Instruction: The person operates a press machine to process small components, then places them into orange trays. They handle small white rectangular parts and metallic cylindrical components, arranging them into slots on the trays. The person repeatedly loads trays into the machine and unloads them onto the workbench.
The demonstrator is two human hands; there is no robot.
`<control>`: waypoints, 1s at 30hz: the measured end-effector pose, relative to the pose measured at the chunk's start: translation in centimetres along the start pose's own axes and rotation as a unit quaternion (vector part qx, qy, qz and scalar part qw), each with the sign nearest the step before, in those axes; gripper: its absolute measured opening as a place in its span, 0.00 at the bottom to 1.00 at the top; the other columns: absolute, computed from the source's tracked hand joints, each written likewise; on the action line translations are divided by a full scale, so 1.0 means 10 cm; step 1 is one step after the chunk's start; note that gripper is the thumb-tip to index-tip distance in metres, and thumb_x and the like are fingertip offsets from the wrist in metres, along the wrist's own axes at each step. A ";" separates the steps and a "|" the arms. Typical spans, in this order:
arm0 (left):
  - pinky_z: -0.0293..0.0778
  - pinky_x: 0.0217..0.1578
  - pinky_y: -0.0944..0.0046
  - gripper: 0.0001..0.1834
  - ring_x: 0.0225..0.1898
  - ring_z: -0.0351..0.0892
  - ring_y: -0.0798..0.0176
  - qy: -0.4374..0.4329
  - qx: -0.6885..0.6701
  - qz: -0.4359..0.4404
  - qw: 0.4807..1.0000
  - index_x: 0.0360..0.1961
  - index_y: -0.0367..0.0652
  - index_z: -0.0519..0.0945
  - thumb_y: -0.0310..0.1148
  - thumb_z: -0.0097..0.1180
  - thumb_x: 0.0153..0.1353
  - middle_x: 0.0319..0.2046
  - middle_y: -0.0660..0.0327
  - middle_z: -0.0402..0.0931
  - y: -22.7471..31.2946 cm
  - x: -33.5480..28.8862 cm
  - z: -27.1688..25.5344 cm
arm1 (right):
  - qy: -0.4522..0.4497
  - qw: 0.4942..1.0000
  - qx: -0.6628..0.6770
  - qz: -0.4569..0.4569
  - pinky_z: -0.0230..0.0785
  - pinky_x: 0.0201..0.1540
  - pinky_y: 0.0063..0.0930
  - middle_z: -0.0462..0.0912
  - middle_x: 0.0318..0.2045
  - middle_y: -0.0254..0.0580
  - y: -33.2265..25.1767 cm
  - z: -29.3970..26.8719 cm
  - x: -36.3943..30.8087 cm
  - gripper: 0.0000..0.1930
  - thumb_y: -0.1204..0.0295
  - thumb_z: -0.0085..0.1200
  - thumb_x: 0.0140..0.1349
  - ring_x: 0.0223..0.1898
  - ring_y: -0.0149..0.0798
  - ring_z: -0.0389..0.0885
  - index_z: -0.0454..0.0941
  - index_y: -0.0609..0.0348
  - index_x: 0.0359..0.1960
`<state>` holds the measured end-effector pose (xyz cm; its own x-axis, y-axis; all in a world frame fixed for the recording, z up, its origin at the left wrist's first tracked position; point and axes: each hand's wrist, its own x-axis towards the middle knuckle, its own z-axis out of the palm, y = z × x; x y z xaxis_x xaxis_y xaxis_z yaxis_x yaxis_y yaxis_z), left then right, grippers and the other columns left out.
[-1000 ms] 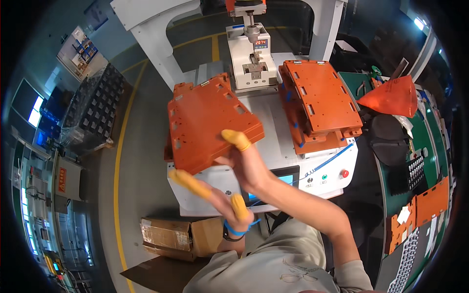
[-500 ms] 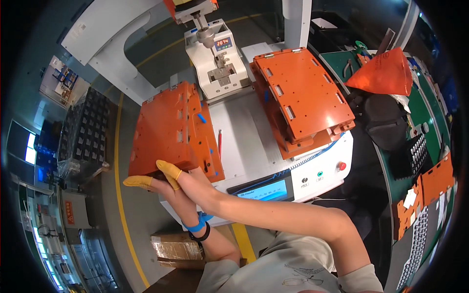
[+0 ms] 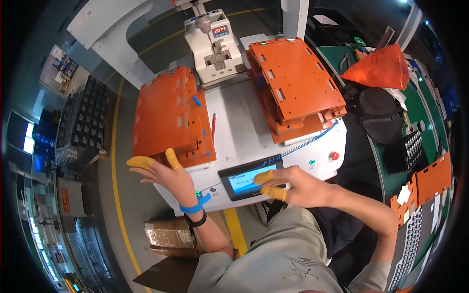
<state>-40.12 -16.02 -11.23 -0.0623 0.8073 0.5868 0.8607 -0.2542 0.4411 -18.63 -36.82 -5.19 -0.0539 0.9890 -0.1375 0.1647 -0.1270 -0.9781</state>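
Observation:
My left hand, with yellow finger cots, is open at the near edge of the left orange fixture; its fingers are spread, and I cannot tell whether they touch the fixture. A blue strap and a black band circle that wrist. In front of the machine's display panel hovers my right hand. Its yellow-covered fingers are stretched out and apart, with nothing seen in them. Across the white machine bed, a second orange fixture stands on the right. Between the two lies a thin red pen-like tool.
A white screw feeder with a red digital readout stands at the back, below a driver head. Near the right front corner are a red button and a blue coiled cord. A green-topped bench with an orange bag flanks me on the right.
My hands, close together at the left fixture before, are now apart. The right one has moved right to the display panel; the left has turned and spread its fingers. The view has shifted slightly.

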 end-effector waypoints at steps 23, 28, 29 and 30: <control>0.33 0.73 0.49 0.38 0.74 0.34 0.35 -0.135 -0.082 -0.039 0.987 0.68 0.18 0.46 0.41 0.42 0.72 0.71 0.30 0.36 -0.46 -2.06 0.49 | 0.363 0.670 -0.597 -0.252 0.56 0.66 0.50 0.75 0.52 0.55 0.11 -1.07 -0.12 0.22 0.75 0.59 0.52 0.59 0.56 0.69 0.75 0.64 0.51; 0.40 0.72 0.46 0.36 0.72 0.42 0.34 -0.157 -0.035 -0.044 0.986 0.68 0.20 0.51 0.41 0.43 0.72 0.70 0.31 0.44 -0.65 -2.10 0.46 | 0.306 0.653 -0.659 -0.214 0.50 0.70 0.49 0.72 0.58 0.55 0.35 -1.32 0.11 0.25 0.74 0.52 0.57 0.66 0.53 0.65 0.70 0.68 0.58; 0.40 0.72 0.46 0.36 0.72 0.43 0.35 -0.144 -0.067 -0.035 0.987 0.68 0.20 0.51 0.41 0.43 0.72 0.69 0.31 0.45 -0.35 -1.99 0.26 | 0.299 0.646 -0.669 -0.213 0.49 0.71 0.50 0.72 0.59 0.54 0.41 -1.39 0.12 0.25 0.74 0.51 0.58 0.66 0.53 0.64 0.70 0.68 0.58; 0.40 0.71 0.45 0.35 0.72 0.43 0.33 -0.148 -0.066 -0.033 0.986 0.67 0.19 0.51 0.37 0.45 0.70 0.69 0.30 0.45 -0.32 -1.95 0.15 | 0.286 0.634 -0.690 -0.199 0.52 0.70 0.46 0.72 0.60 0.54 0.37 -1.39 0.15 0.29 0.71 0.56 0.56 0.66 0.53 0.64 0.68 0.67 0.60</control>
<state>-40.89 -30.14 -25.10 0.0512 0.9396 0.3383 0.7847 -0.2474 0.5684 -4.38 -34.81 -6.87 -0.0601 0.8372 0.5436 0.9769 -0.0624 0.2042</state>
